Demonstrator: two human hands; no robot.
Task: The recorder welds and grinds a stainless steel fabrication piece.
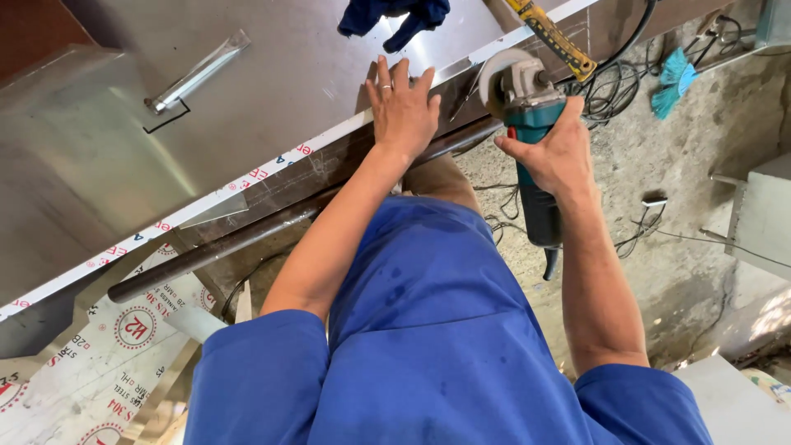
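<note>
Grinder, teal and heavy-looking, sat clamped round its stiff body in the right hand at two o'clock, disc at the steel sheet's edge; left hand lay spread flat there, steadying slippery metal.

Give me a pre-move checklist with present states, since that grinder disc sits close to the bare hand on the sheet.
1. Left hand flat on the steel sheet, apart from the disc: ok, though close.
2. Right hand wrapped around the angle grinder body: ok.
3. Guard over the disc: ok, a grey guard shows on top.
4. Gloves on: not ok, both hands bare.
5. Disc spinning or touching the sheet edge: cannot tell.
6. Cables on the floor away from the disc: ok.
</note>
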